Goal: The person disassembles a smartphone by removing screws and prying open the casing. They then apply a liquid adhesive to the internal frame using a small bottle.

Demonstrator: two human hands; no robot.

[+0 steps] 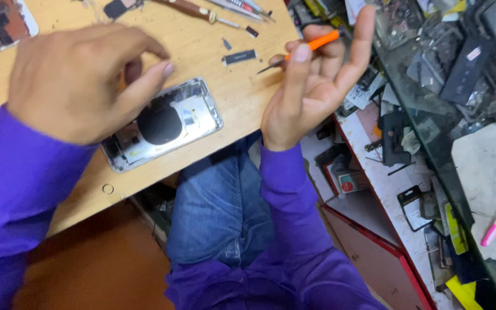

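Brightness: moderate, even indoor light; warm cast on the wooden table (213, 51).
Source: apparently overhead, slightly left (judged from shadow direction).
Shadows: soft, falling beneath the left hand (73, 80) onto the opened phone shell (193, 115).
Glare: pale reflections on the shell's metal rim and on the glass counter (426, 132).
Blur: left hand and purple sleeve (12, 189) smeared; right hand (311, 86) sharper.
Edges: slight wide-angle stretching; right-side clutter dim, indistinct.
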